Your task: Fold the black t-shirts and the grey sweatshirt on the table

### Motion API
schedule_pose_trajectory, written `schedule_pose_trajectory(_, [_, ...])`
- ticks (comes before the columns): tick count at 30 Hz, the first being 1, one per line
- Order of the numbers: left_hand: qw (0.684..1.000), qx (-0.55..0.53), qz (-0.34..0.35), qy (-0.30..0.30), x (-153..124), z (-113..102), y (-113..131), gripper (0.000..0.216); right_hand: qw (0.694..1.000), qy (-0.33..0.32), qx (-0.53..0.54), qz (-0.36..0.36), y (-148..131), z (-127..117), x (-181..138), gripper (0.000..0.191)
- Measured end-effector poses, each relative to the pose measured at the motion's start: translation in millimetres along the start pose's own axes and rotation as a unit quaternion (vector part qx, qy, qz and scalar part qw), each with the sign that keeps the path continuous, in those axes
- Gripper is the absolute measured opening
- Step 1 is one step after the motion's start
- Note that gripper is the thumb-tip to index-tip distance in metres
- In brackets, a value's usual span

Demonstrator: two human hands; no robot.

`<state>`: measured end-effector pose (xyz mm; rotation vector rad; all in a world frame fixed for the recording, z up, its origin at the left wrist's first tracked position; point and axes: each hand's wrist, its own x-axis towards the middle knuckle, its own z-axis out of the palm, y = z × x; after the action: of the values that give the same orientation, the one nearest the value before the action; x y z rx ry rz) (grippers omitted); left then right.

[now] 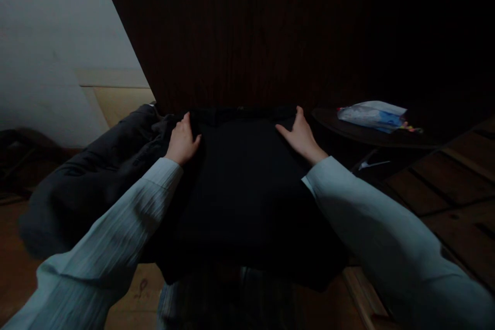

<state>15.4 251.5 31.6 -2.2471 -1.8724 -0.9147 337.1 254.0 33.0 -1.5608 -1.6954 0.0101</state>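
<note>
A black cloth garment point(235, 180) lies spread out flat in front of me, its far edge along the dark wooden panel and its near edge hanging down toward my legs. My left hand point(182, 140) rests on the garment's far left corner, thumb apart from the fingers. At the far right corner, my right hand point(300, 138) lies with thumb and fingers spread wide against the cloth. A small mark point(240, 108) shows at the middle of the far edge, too dim to read. The surface under the garment is hidden.
Dark grey bunched clothing point(93, 175) lies to the left, hanging over an edge. A dark wooden panel point(247, 31) rises behind. On the right, a white and blue plastic packet point(373, 116) sits on a dark rounded surface point(348, 134). Wooden floor point(456, 175) shows below.
</note>
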Motion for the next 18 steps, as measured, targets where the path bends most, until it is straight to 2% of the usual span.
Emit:
schedule_pose_trajectory(2, [0.999,-0.034,-0.016,0.018,-6,23,0,0.069,1.000,0.021,-0.007,0.014,-2,20,-13,0.077])
schedule_pose_trajectory(5, [0.994,-0.098,-0.046,0.032,-23,54,-4,0.061,0.998,0.045,0.004,0.036,0,49,-40,0.070])
schedule_pose_trajectory(8, [0.986,-0.141,-0.084,0.012,-38,71,-13,0.053,0.999,0.042,0.009,0.026,8,65,-62,0.061])
schedule_pose_trajectory(12, [0.978,-0.150,-0.147,-0.011,-45,71,-21,0.045,0.999,0.034,0.001,0.016,14,68,-71,0.054])
schedule_pose_trajectory(18, [0.974,-0.177,-0.139,0.030,-44,65,-19,0.033,0.997,0.071,0.031,0.004,9,61,-71,0.039])
